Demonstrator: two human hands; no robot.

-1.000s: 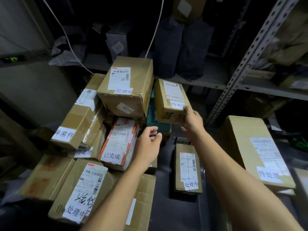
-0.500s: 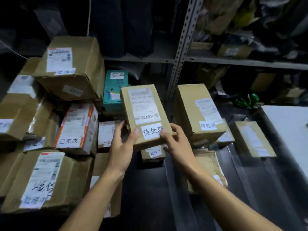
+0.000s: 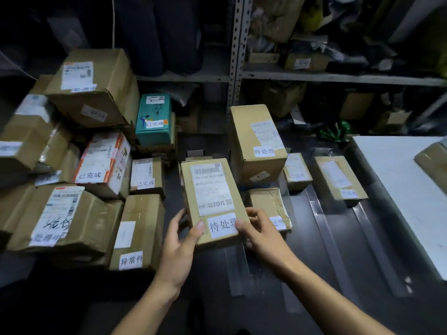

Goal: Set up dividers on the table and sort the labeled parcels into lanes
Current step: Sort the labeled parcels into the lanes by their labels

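Parcel (image 3: 212,201) gripped at near corners by left hand (image 3: 180,247) and right hand (image 3: 262,235) | stiff carton, seemingly light | hold by side edges, tape possibly slick

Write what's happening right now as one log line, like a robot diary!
step: sorting parcel | left hand: holds parcel | right hand: holds parcel | label: 待处理 | place: over dark table, by clear dividers

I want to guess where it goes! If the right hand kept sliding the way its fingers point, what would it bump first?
The right hand points up-left, fingers already gripping the held parcel labelled 待处理, so that comes first. Beyond it, probably the small 已完成 box, though depth is unclear.
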